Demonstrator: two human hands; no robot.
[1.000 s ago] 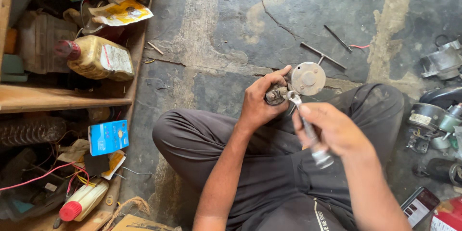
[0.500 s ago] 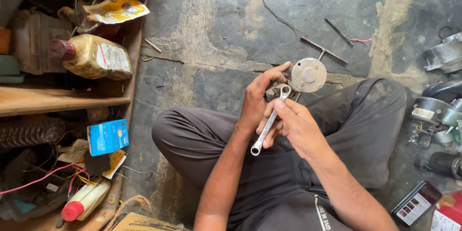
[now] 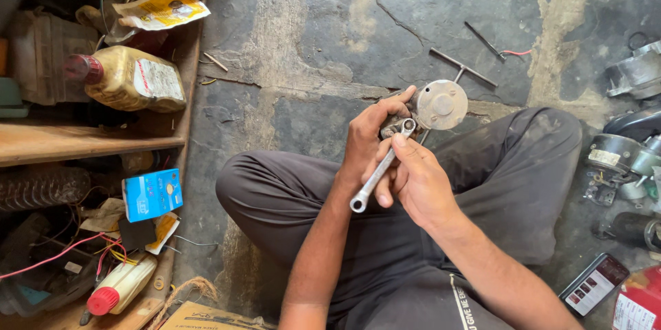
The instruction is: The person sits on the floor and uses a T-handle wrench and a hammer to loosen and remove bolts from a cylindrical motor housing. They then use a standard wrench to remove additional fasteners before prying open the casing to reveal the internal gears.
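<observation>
Left hand (image 3: 372, 139) clamps a grimy metal part with a round grey disc (image 3: 441, 104); right hand (image 3: 413, 180) grips a silver ring spanner (image 3: 379, 175), its ring end on the part.

Bare concrete floor (image 3: 323, 48) ahead, T-handle tool (image 3: 463, 67) beyond, cluttered shelf (image 3: 89, 141) left, motor parts (image 3: 620, 158) right

Repair workshop: cracked concrete floor (image 3: 330, 48), motor parts (image 3: 623, 158) strewn about, oil bottle (image 3: 127, 79) on cluttered wooden shelf (image 3: 89, 141).

The wrench (image 3: 377, 177) is bright, smooth metal; the round motor part (image 3: 441, 104) beside its upper end is dull grey metal. Beyond that part, the floor (image 3: 330, 48) is rough, cracked concrete, and the shelf (image 3: 82, 141) is worn wood.
</observation>
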